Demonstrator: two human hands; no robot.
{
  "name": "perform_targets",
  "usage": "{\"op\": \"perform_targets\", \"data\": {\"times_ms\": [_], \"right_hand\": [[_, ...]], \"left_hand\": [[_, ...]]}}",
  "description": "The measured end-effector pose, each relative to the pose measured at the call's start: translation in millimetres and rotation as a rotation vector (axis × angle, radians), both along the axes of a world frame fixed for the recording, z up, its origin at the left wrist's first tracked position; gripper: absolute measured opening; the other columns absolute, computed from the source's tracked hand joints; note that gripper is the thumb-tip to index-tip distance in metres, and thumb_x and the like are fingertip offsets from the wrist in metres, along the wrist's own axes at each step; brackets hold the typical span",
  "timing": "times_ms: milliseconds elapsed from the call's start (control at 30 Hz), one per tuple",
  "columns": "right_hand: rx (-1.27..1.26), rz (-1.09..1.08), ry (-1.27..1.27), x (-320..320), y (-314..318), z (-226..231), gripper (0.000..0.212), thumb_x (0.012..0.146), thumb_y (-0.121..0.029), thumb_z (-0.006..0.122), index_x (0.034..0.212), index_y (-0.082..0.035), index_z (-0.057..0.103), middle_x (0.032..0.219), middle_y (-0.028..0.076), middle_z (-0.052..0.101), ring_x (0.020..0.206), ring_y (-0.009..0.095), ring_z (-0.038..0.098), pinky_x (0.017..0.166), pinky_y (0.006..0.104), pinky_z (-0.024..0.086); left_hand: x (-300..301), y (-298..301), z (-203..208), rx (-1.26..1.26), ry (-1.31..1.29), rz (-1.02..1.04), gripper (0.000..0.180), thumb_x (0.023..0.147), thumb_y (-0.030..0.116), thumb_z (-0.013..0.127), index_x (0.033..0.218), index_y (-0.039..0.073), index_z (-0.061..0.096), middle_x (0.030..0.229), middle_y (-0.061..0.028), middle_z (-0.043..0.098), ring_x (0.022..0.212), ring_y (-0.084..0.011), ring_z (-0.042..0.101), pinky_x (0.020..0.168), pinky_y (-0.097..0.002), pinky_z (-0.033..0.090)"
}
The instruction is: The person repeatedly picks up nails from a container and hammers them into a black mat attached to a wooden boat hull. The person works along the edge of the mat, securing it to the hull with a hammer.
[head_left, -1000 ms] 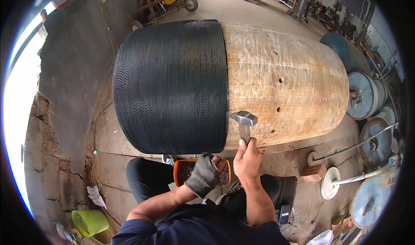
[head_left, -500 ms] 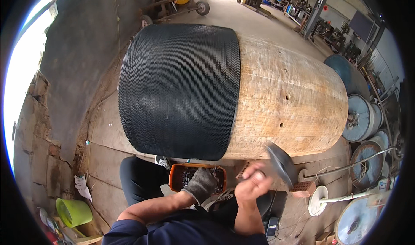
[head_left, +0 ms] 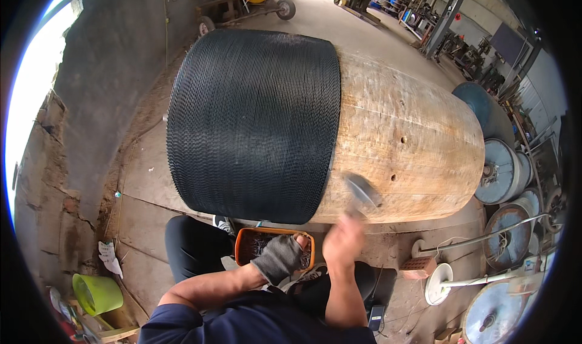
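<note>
In front of me lies a big wooden drum, its left half covered by a black ribbed layer of fine wire-like rows. My right hand, bare and blurred by motion, is closed round a hammer. The hammer's dark head is over the drum's lower wooden surface, just right of the black edge; contact cannot be made out. My left hand, in a grey fingerless glove, is over an orange container of small nails. Its fingers are curled, and anything they hold is hidden.
A red brick and a white round-based stand are at right, near several metal drums. A green bucket stands at lower left. A phone-like device lies by my right leg. A wheeled frame is beyond the drum.
My right hand and the hammer have moved up and left, from beside the drum's lower edge to over its wood. My left hand has turned slightly and drawn back a little.
</note>
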State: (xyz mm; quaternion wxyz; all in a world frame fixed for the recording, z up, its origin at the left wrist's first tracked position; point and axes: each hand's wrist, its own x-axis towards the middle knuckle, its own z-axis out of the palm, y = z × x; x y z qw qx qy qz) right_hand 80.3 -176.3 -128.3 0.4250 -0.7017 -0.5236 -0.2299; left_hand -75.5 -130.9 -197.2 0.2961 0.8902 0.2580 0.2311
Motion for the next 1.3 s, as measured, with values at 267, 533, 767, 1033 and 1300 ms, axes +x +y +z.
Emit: {"op": "perform_targets", "data": {"times_ms": [267,533,767,1033,1300], "right_hand": [[0.850,0.273,0.445,-16,-3,17,0.019,0.100,-0.012,0.053,0.090,0.003,0.047,0.070,0.008,0.050,0.054,0.016,0.045,0.048,0.0262,0.040],[0.124,0.162,0.539,-15,-21,-19,0.025,0.108,-0.024,0.046,0.098,-0.001,0.047,0.071,0.003,0.052,0.057,0.010,0.049,0.049,0.0285,0.040],[-0.242,-0.088,0.335,-6,9,-20,0.024,0.109,-0.024,0.044,0.104,-0.001,0.046,0.068,0.004,0.055,0.054,0.016,0.052,0.047,0.0285,0.040],[-0.261,-0.099,0.206,-5,3,-7,0.021,0.106,-0.018,0.045,0.105,0.002,0.050,0.069,0.009,0.056,0.060,0.014,0.055,0.053,0.0298,0.045],[0.184,0.211,0.464,-9,1,11,0.025,0.104,-0.022,0.049,0.104,0.003,0.053,0.073,0.011,0.057,0.062,0.021,0.055,0.052,0.0328,0.042]], "left_hand": [[-7,86,101,0.711,-0.390,0.073,0.055,0.067,-0.003,0.069,0.120,0.002,0.056,0.110,-0.0162,0.061,0.091,-0.0345,0.062,0.083,-0.0496,0.050],[0,159,134,0.982,-0.478,0.191,0.054,0.073,-0.006,0.063,0.125,0.005,0.056,0.113,-0.0135,0.061,0.099,-0.0336,0.062,0.093,-0.0513,0.049],[-5,158,133,0.962,-0.383,0.243,0.048,0.075,-0.001,0.065,0.121,0.006,0.058,0.111,-0.0122,0.060,0.100,-0.0334,0.061,0.091,-0.0514,0.049],[4,162,143,1.030,-0.335,0.319,0.044,0.075,0.002,0.069,0.118,0.008,0.061,0.110,-0.0101,0.055,0.099,-0.0307,0.059,0.092,-0.0513,0.048],[17,181,155,1.037,-0.208,0.466,0.052,0.070,-0.006,0.067,0.120,0.010,0.062,0.116,-0.0120,0.054,0.105,-0.0340,0.057,0.092,-0.0481,0.049]]}}
